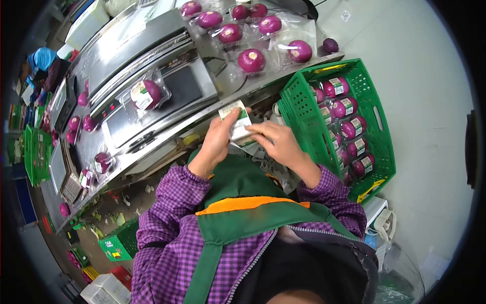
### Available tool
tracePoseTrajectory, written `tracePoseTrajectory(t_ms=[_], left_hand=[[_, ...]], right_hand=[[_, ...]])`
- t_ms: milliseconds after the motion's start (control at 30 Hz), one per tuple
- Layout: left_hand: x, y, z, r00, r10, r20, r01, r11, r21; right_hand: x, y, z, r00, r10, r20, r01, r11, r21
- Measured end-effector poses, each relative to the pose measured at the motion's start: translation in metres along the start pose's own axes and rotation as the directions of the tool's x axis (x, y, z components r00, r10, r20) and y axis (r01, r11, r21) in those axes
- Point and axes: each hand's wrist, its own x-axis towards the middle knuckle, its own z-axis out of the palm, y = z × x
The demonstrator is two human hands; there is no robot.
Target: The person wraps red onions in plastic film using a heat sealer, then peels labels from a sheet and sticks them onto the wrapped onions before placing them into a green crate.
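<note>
My left hand (217, 139) is closed around a small stack of printed labels (240, 133), white with a green band, its thumb lying on top. My right hand (279, 144) pinches the near right edge of that stack with thumb and forefinger. Both hands are above my apron, just off the front edge of the steel bench. To their left, a purple, onion-like vegetable (145, 95) in clear film, bearing a label, rests on the wrapping machine (185, 83). Which label the right fingers grip is too small to tell.
Several film-wrapped purple vegetables (251, 61) lie on the bench's far end. At right a green crate (380, 119) holds labelled ones in rows. More wrapped ones (103, 162) lie at left by a scale (71, 177). A green crate (120, 242) sits on the littered floor.
</note>
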Motion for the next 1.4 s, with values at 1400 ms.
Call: tracePoseTrajectory(t_ms=[1400], left_hand=[[0.184, 0.043, 0.027, 0.981, -0.111, -0.158, 0.047, 0.931, -0.362]], right_hand=[[0.103, 0.136, -0.077, 0.893, 0.352, 0.280, -0.450, 0.709, 0.544]])
